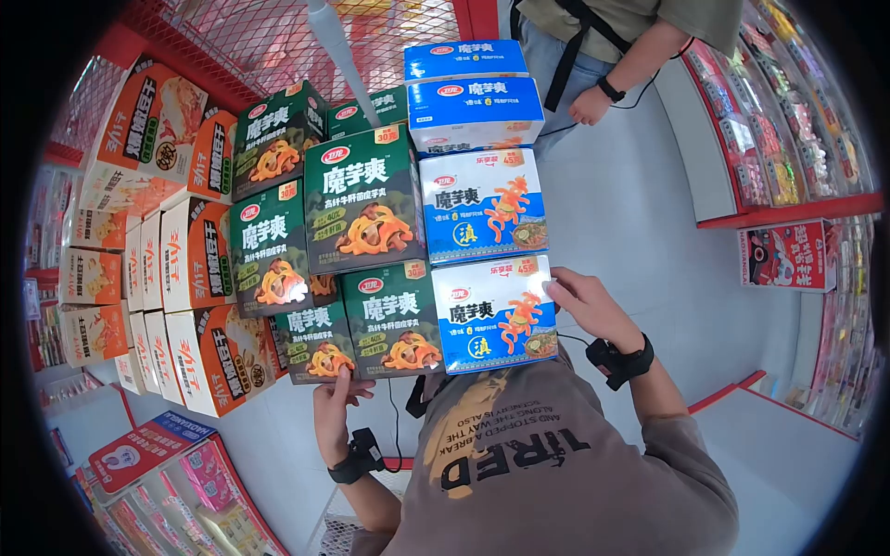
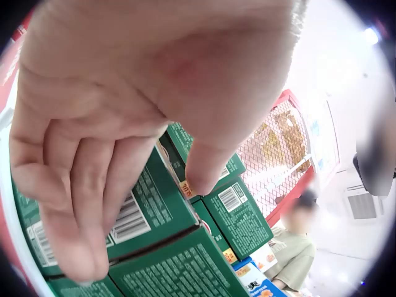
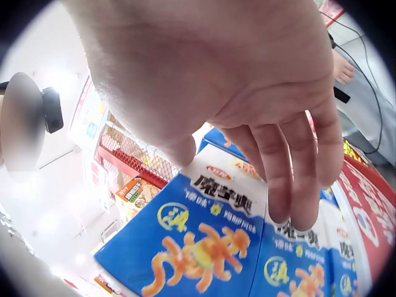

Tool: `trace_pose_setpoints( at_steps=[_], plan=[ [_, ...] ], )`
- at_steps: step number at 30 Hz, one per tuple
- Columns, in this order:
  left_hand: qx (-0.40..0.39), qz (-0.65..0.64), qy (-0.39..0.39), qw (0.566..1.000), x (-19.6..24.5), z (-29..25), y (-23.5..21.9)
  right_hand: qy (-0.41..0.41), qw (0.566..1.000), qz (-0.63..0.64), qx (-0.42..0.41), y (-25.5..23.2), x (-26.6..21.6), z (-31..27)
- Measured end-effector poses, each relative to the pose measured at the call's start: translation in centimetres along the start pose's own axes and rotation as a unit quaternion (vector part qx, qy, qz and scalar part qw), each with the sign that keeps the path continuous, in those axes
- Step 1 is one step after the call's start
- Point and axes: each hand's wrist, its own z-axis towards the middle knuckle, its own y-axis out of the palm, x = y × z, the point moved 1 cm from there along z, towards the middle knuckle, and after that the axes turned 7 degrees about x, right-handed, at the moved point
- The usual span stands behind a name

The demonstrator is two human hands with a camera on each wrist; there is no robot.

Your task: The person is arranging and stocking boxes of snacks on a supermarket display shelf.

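Green snack boxes [image 1: 366,190] and blue-and-white snack boxes [image 1: 487,204] with Chinese lettering stand in a stacked display before me. My left hand [image 1: 336,408] is at the near edge of a lower green box [image 1: 317,341]. In the left wrist view, its fingers [image 2: 93,210] lie along a green side with a barcode, the thumb by an orange price mark. My right hand [image 1: 584,301] touches the right edge of the nearest blue-and-white box [image 1: 496,315]. The right wrist view shows its extended fingers [image 3: 291,179] over the box faces, with the thumb at a box corner.
Orange-and-white boxes [image 1: 199,352] stand left of the green ones. Behind the display is a red mesh rack [image 1: 232,46] with a pale pole [image 1: 343,56]. Another person [image 1: 603,56] stands at the back right. Stocked shelves [image 1: 788,120] line the right side; a packet bin [image 1: 185,500] stands front left.
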Motion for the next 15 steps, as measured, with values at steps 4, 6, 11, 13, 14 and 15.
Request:
trace_pose_setpoints(
  at_steps=[4, 6, 11, 13, 14, 15],
  plan=[
    [0.034, -0.053, -0.012, 0.998, -0.7, -0.9, 1.0, -0.055, 0.995, 0.007, 0.086, -2.2, -0.9, 2.3],
    [0.040, -0.052, -0.003, 0.998, -0.9, -1.3, 1.3, -0.106, 0.976, 0.011, 0.190, -2.7, -2.3, 3.5],
    [0.051, 0.018, 0.030, 0.998, -0.5, -1.9, 1.5, -0.147, 0.977, -0.032, 0.150, 1.2, -2.9, 5.0],
    [0.053, 0.076, 0.034, 0.995, -0.7, -1.8, 1.1, -0.143, 0.979, -0.004, 0.144, 2.3, -1.9, 5.5],
    [0.030, 0.126, 0.051, 0.990, -0.8, -1.6, 0.6, -0.132, 0.983, 0.018, 0.130, 2.1, -2.3, 5.3],
    [0.005, 0.075, 0.060, 0.995, -0.8, -1.3, 0.8, -0.129, 0.984, 0.021, 0.124, 1.9, -2.0, 5.4]
  ],
)
